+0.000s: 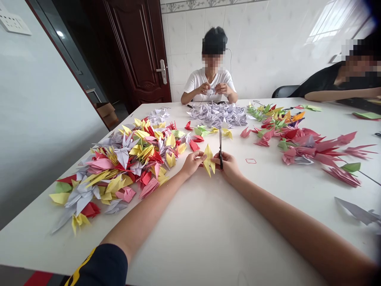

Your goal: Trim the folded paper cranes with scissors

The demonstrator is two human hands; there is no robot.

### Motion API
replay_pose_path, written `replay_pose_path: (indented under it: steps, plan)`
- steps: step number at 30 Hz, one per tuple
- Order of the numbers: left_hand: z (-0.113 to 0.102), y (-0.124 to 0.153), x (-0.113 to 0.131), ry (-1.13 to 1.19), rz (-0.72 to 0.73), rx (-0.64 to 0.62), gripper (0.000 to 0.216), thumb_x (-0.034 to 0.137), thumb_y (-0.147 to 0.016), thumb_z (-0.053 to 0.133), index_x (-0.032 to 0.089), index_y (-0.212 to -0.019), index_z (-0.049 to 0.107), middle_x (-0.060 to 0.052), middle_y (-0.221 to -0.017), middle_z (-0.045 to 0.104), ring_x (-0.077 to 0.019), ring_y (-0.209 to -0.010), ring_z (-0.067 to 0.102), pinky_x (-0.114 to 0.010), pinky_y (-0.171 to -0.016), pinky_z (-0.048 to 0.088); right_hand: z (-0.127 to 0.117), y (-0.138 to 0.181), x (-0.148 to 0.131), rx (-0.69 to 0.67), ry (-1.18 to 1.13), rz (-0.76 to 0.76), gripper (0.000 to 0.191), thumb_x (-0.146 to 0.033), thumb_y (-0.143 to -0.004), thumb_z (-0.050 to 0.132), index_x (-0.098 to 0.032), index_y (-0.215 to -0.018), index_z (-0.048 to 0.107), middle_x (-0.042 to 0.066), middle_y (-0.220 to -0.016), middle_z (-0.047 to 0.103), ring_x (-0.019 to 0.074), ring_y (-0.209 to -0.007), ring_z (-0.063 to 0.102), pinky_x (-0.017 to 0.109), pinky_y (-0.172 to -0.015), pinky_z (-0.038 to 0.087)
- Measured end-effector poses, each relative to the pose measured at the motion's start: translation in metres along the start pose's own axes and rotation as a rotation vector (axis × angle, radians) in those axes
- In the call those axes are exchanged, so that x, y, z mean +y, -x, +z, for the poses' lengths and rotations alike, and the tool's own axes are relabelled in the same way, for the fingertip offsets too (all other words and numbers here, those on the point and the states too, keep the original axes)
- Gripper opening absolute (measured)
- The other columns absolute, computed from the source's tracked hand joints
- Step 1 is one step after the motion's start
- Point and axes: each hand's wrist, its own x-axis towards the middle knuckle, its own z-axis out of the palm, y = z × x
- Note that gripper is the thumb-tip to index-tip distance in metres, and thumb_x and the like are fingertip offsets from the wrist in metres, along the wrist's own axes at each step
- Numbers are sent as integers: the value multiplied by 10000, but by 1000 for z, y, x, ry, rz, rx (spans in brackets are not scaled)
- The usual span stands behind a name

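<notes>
My left hand (192, 162) pinches a yellow folded paper piece (208, 159) and holds it upright over the white table (208, 222). My right hand (228, 163) is closed around black scissors (220, 149), whose blades point up and away from me, right beside the yellow piece. Both hands meet near the middle of the table. A small red rubber band (251, 161) lies on the table just right of my right hand.
A big heap of folded paper pieces in yellow, red, pink and lilac (125, 163) covers the left of the table. Lilac pieces (217, 114) lie at the far side, pink and green ones (303, 143) at right. One person sits opposite folding paper; another leans at far right.
</notes>
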Motion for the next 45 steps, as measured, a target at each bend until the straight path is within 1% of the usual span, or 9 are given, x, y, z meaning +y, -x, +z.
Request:
replay_pose_path:
  steps: [6,11,14,19,26,31,34,41,45]
  plan:
    - [-4,3,1,-365,242,130,134,221,-809,591,170,-838,711,-119,-1272,563,-280,-1205,562,-345,-867,544,-2,-2,-4,58,-44,70,304,-243,-503,879,-198,-639,611,-32,-576,546,99,-487,486,253,-449,414]
    - [-1,11,7,-662,559,164,412,195,-826,680,233,-1229,604,-110,-1308,579,-264,-1260,535,-428,-1068,449,-4,-1,-9,-15,-42,137,274,-233,-532,850,-189,-657,610,-23,-562,558,108,-491,521,247,-469,437]
    - [1,12,10,-799,638,126,255,202,-886,639,255,-1135,652,-83,-1358,598,-255,-1320,513,-460,-1132,391,-5,-1,-9,-41,-21,144,273,-232,-538,847,-182,-674,616,-26,-560,569,101,-496,527,232,-482,434]
    - [1,10,9,-710,528,95,104,222,-916,601,204,-852,681,-60,-1019,750,-251,-1133,656,-416,-1018,472,-6,-4,-7,-57,-25,127,283,-319,-636,833,-189,-757,612,-13,-624,622,115,-505,578,234,-481,442]
    - [-8,0,3,-291,327,362,194,172,-861,565,192,-1051,599,1,-755,674,-126,-667,631,-231,-629,472,-6,-4,-7,-76,-26,115,216,-404,-869,621,-217,-957,557,28,-807,720,149,-556,682,265,-534,517]
    - [-14,-6,1,-264,251,390,154,154,-775,574,163,-850,709,-64,-893,734,-179,-811,669,-286,-739,521,-6,-3,-3,-98,114,27,347,-503,-841,658,-216,-1006,554,60,-936,738,158,-596,708,293,-582,569]
    - [-16,-7,-1,-194,139,358,213,180,-749,601,167,-882,766,-68,-895,756,-211,-858,683,-327,-802,534,-9,-5,0,-31,220,-58,445,-575,-780,705,-217,-972,523,57,-915,739,173,-596,715,297,-574,576]
    - [-18,-5,-1,24,49,353,254,414,-754,718,162,-769,751,6,-597,618,-154,-647,608,-277,-665,489,-15,-9,-2,87,226,-25,525,-552,-720,757,-258,-914,369,8,-776,739,226,-645,748,330,-602,597]
    - [-19,-6,1,-59,65,376,348,405,-630,841,159,-865,768,-33,-798,723,-187,-800,648,-285,-750,490,-18,-12,-4,68,256,-30,455,-524,-695,756,-239,-878,453,36,-866,740,207,-601,733,282,-510,552]
